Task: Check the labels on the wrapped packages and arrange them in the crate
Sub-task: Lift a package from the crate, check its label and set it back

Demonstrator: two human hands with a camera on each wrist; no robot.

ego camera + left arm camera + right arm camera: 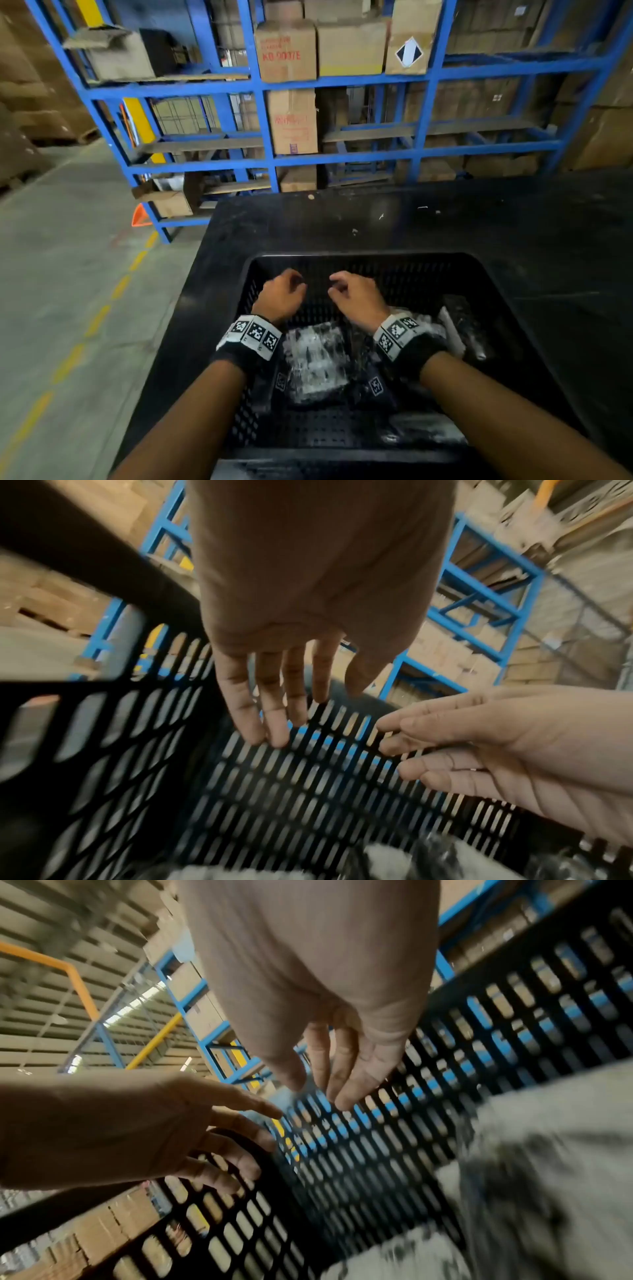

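- Two hands are over the far half of the black crate (346,257), side by side and apart from each other.
- My left hand (281,297): fingers loose, slightly bent and spread, holding nothing. The fingertips are near the crate's far slotted wall; I cannot tell whether they touch it.
- My right hand (356,297): fingers relaxed and lightly curved, holding nothing, just right of the left.
- One wrapped package (317,365), clear film over dark contents, lies flat on the crate floor about mid-crate, below and between my wrists.
- A second package (457,330) leans tilted against the crate's right wall.
- A third package (426,432) lies toward the crate's near right corner and is blurred.
- Labels are too blurred to read in any view.
- The crate stands on the black table (445,219), toward its near edge.
- A blue rack (260,87) holding cardboard boxes (286,51) stands beyond the table's far edge.
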